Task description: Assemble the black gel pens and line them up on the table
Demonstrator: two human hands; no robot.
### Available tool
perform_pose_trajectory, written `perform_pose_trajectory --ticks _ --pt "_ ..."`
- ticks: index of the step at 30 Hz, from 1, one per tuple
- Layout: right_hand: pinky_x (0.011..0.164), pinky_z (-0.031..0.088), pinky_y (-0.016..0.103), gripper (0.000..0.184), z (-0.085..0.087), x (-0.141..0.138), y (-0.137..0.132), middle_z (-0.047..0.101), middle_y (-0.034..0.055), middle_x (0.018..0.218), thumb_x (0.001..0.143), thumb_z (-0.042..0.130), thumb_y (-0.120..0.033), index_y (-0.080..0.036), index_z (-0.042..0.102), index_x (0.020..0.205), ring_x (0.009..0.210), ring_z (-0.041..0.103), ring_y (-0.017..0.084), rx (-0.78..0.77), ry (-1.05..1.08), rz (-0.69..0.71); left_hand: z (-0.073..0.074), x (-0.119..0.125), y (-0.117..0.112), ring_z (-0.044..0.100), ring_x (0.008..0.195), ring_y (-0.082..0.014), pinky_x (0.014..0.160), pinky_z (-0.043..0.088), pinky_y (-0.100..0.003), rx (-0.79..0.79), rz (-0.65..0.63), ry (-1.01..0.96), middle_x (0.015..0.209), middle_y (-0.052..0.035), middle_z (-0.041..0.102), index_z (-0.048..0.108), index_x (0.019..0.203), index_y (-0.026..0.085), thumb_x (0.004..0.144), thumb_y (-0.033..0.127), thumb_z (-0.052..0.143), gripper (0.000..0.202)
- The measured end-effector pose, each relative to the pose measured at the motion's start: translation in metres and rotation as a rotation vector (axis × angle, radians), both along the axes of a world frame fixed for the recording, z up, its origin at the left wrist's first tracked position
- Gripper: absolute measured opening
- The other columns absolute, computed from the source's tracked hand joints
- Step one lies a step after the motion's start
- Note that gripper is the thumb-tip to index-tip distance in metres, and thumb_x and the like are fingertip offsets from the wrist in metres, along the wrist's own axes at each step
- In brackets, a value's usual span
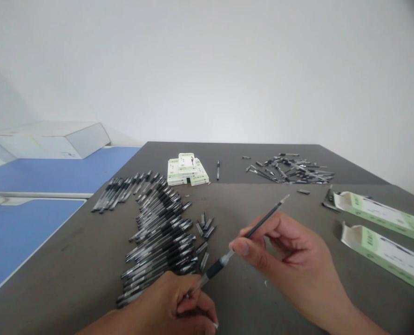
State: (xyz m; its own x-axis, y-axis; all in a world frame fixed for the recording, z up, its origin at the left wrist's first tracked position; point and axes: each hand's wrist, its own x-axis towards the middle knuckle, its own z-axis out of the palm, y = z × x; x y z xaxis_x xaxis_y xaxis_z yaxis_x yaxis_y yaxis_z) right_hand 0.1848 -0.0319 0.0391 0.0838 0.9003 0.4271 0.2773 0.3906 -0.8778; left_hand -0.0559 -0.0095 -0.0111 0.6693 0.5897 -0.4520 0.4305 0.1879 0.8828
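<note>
Low in the middle, my left hand [189,302] is closed around a clear pen barrel [213,269] with a black grip, which slants up to the right. Something small and whitish shows at a fingertip of that hand, too little to name. Between thumb and fingers, my right hand [287,260] pinches a pen refill [268,216] filled with black ink. The refill lines up with the barrel, and its lower end meets the barrel's front opening; how far inside it sits I cannot tell. Beside my left hand lies a long row of black-and-clear pens [165,232].
Several loose pen caps [205,228] lie right of the row. Stacked green-and-white boxes [187,170] and a single pen [218,170] are farther back. A heap of pen parts [294,170] lies back right. Two opened boxes [388,256] rest at the right. A white carton [49,139] stands left.
</note>
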Motion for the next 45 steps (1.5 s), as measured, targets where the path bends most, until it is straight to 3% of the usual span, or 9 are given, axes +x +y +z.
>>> perform_pose_trajectory --ticks 4,9,14,22,27,32,35,39,45 --pt "0.077 0.059 0.02 0.003 -0.002 -0.006 0.002 0.087 -0.0018 0.102 0.094 0.083 -0.027 -0.027 0.081 0.097 0.087 0.078 0.012 -0.028 -0.025 0.174 0.0 0.002 0.001 0.072 0.069 -0.0153 0.062 0.053 -0.024 -0.027 0.04 -0.08 0.083 -0.0027 0.081 0.049 0.069 0.021 0.079 0.027 0.081 0.034" --pt "0.084 0.059 0.019 0.054 -0.005 0.001 0.007 0.085 -0.0015 0.115 0.084 0.093 -0.029 -0.034 0.077 0.135 0.099 0.077 0.013 0.014 -0.058 0.284 -0.003 0.001 0.003 0.071 0.065 -0.0134 0.062 0.055 -0.022 -0.034 0.098 -0.201 0.076 -0.0041 0.079 0.061 0.079 0.018 0.085 0.035 0.086 0.031" --pt "0.079 0.06 0.019 0.039 -0.018 0.006 0.014 0.083 0.0012 0.095 0.079 0.097 -0.033 -0.027 0.086 0.116 0.084 0.075 0.012 0.075 -0.101 0.356 0.0 0.001 0.006 0.077 0.066 -0.0133 0.055 0.057 -0.016 -0.11 0.295 -0.426 0.083 -0.0057 0.082 0.036 0.072 0.022 0.083 0.038 0.093 0.06" --pt "0.07 0.06 0.019 0.021 -0.043 -0.016 0.009 0.082 0.0053 0.093 0.093 0.084 -0.022 -0.022 0.086 0.114 0.079 0.077 0.012 0.19 -0.155 0.357 0.005 0.002 0.016 0.08 0.062 -0.0137 0.046 0.058 -0.011 -0.104 0.358 -0.574 0.08 -0.0051 0.085 0.032 0.074 0.023 0.085 0.037 0.094 0.065" --pt "0.068 0.06 0.02 0.015 -0.04 -0.02 0.006 0.08 0.0037 0.091 0.093 0.084 -0.021 -0.024 0.086 0.108 0.077 0.075 0.013 0.222 -0.168 0.304 0.005 0.001 0.015 0.08 0.059 -0.0152 0.043 0.056 -0.012 -0.122 0.388 -0.561 0.076 -0.0019 0.083 0.03 0.075 0.024 0.081 0.035 0.097 0.067" --pt "0.073 0.059 0.024 0.003 -0.026 -0.02 0.002 0.078 0.0037 0.088 0.092 0.083 -0.023 -0.023 0.086 0.095 0.079 0.073 0.014 0.065 -0.154 0.347 0.007 0.001 0.011 0.08 0.061 -0.0165 0.043 0.054 -0.013 -0.106 0.357 -0.537 0.08 -0.0042 0.083 0.032 0.076 0.024 0.082 0.04 0.095 0.065" --pt "0.061 0.053 0.021 0.011 -0.018 -0.018 0.003 0.074 0.0019 0.08 0.093 0.083 -0.032 -0.023 0.085 0.088 0.069 0.066 0.012 -0.133 0.009 0.329 0.006 -0.001 0.004 0.075 0.052 -0.0138 0.038 0.046 -0.011 -0.141 0.263 -0.521 0.073 -0.0028 0.08 0.03 0.08 0.026 0.088 0.056 0.086 0.064" --pt "0.056 0.049 0.02 0.019 -0.015 -0.015 0.007 0.071 0.001 0.079 0.089 0.086 -0.042 -0.024 0.085 0.085 0.066 0.061 0.012 -0.264 0.297 0.242 0.007 -0.01 -0.005 0.047 0.038 -0.0069 0.038 0.034 -0.016 -0.051 0.062 -0.306 0.053 0.0049 0.058 0.045 0.082 0.024 0.093 0.087 0.053 0.065" --pt "0.058 0.05 0.018 0.007 -0.015 -0.01 0.006 0.075 0.0013 0.083 0.09 0.087 -0.035 -0.029 0.087 0.087 0.07 0.065 0.012 -0.145 0.277 0.152 0.009 -0.02 -0.003 0.041 0.052 -0.014 0.059 0.04 -0.028 0.297 0.031 -0.173 0.052 0.0022 0.041 0.044 0.062 0.024 0.107 0.076 0.022 0.072"
